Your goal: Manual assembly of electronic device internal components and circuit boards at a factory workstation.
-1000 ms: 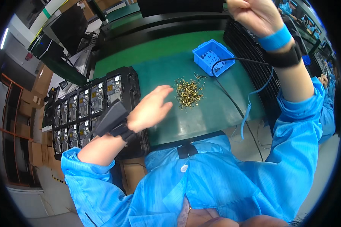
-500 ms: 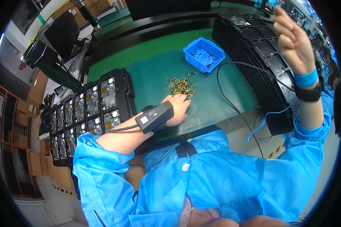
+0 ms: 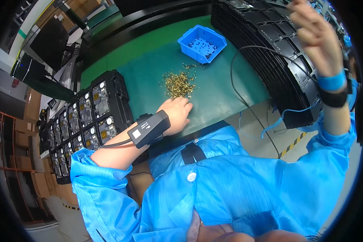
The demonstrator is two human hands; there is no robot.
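A: Obs. 1, far left of the fingers. What sits there?

B: A row of black trays (image 3: 78,121) holding small circuit boards, running away to the left of the left hand (image 3: 176,115). A black wrist device (image 3: 149,129) is strapped just behind that hand.

A: State of the left hand's fingers?

B: Curled down, knuckles up, tips resting on the green mat (image 3: 218,88). Whether they pinch anything, I cannot tell; the tips are hidden under the hand.

A: And the pile of brass parts (image 3: 178,84)?

B: Just beyond the fingertips, its near edge touching or nearly touching them. Loose heap, a few strays scattered past it.

A: Further out?

B: A blue bin (image 3: 201,43) with small dark pieces inside, well beyond the pile, to the right of the fingers.

A: Right side?

B: Right hand (image 3: 316,38) raised, well apart from the mat, over a stack of black trays (image 3: 278,60). Fingers loosely bent; whether they hold something I cannot tell. Blue wrist strap (image 3: 331,82) with a black band below it.
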